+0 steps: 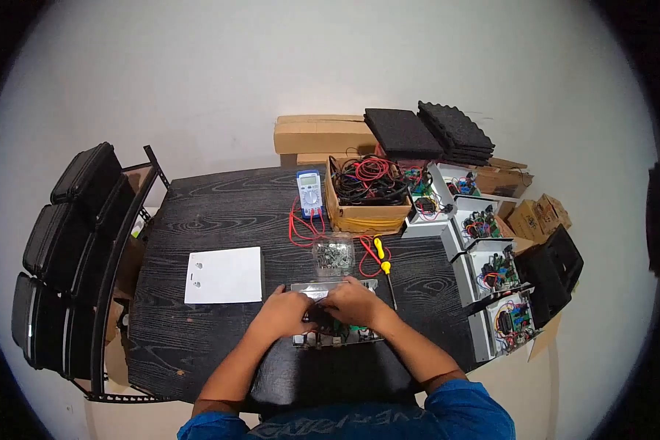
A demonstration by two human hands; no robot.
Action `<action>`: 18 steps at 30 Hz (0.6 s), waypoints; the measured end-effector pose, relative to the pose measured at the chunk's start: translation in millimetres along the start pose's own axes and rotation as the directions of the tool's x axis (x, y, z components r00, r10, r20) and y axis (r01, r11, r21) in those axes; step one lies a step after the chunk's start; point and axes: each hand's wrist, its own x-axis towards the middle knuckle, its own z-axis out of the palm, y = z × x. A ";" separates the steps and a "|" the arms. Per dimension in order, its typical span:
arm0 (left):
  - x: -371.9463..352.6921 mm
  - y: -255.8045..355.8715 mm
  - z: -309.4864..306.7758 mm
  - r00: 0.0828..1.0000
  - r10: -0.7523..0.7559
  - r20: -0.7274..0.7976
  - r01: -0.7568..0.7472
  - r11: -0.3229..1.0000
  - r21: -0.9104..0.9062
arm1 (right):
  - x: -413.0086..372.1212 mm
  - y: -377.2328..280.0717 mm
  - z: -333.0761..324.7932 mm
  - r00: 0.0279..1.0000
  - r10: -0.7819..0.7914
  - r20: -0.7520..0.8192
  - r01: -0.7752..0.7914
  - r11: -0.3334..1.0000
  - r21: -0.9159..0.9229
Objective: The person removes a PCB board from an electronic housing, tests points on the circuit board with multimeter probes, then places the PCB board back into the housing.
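Observation:
An opened metal electronics chassis (337, 339) lies at the table's near edge, with wires and connectors inside. My left hand (284, 314) is over its left part, fingers curled inward. My right hand (350, 302) leans in from the right, fingers bent close to the left ones. Both hands are closed at the chassis's shiny far wall (312, 288), and whatever is between the fingers is hidden. Just beyond is a clear plastic box (334, 255) of small metal parts. A yellow-handled screwdriver (380, 253) lies to the right.
A white panel (224, 275) lies left. Behind are a blue multimeter (309, 194) with red leads and a cardboard box (367, 218) of cables. Several open chassis units (495, 268) line the right edge. Black foam sheets (403, 133) are stacked behind; black cases (62, 235) fill the left rack.

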 end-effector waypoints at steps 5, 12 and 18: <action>-1.1 -2.0 3.4 0.999 0.022 -0.045 -0.022 1.000 0.000 | -1.1 1.0 0.5 1.000 -0.018 -0.022 0.018 1.000 -0.001; -1.0 -3.7 7.4 0.992 0.063 -0.114 -0.068 0.997 -0.037 | -0.6 -2.0 -7.4 1.000 0.010 -0.006 -0.010 0.999 0.049; 0.9 -4.3 -4.4 0.990 0.101 -0.100 -0.109 0.991 -0.073 | 2.1 4.4 -3.4 0.996 0.052 0.071 -0.056 0.997 0.056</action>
